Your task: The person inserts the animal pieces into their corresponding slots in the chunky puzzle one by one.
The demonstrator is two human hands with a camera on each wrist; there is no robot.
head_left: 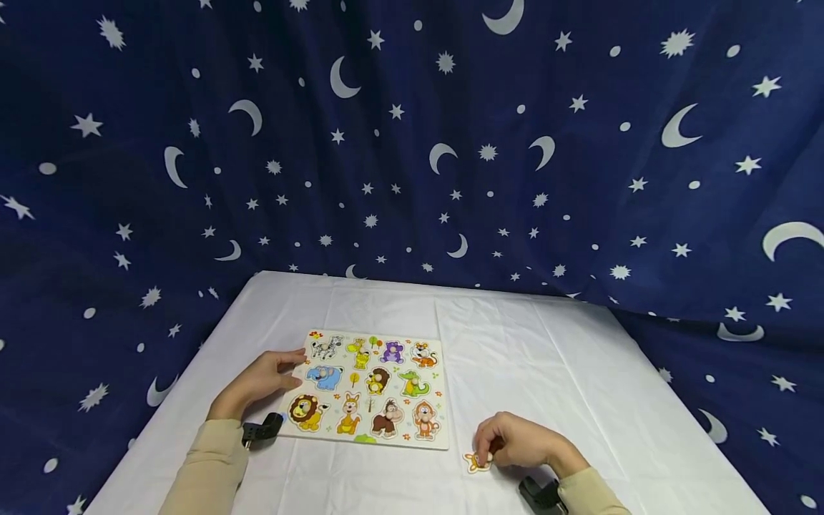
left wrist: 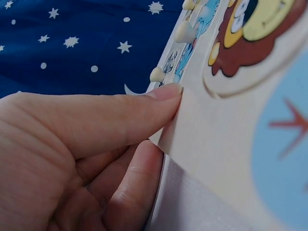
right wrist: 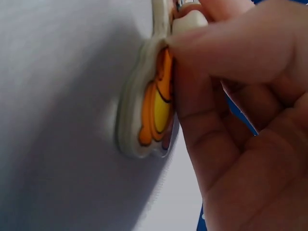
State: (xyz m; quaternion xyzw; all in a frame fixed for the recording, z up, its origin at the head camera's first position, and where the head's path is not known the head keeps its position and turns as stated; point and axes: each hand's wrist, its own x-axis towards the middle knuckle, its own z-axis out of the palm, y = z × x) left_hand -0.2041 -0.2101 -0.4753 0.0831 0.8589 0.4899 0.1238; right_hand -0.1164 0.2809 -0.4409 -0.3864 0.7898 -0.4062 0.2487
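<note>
A wooden animal puzzle board (head_left: pixel 393 400) lies on the white cloth, with several knobbed animal pieces on it. My left hand (head_left: pixel 270 375) holds its left edge; in the left wrist view the thumb (left wrist: pixel 134 113) meets the edge, with a curled finger (left wrist: pixel 137 178) just below. To the right of the board, my right hand (head_left: pixel 515 440) pinches a small orange and yellow animal puzzle piece (head_left: pixel 473 465) between thumb and fingers. In the right wrist view this piece (right wrist: pixel 156 110) stands side-on, close over the cloth, partly hidden by the fingertips.
White cloth (head_left: pixel 360 486) covers the table. A dark blue curtain (head_left: pixel 399 129) with moons and stars surrounds it at the back and sides. Each wrist wears a black camera, the left one (head_left: pixel 262 429) beside the board's near left corner.
</note>
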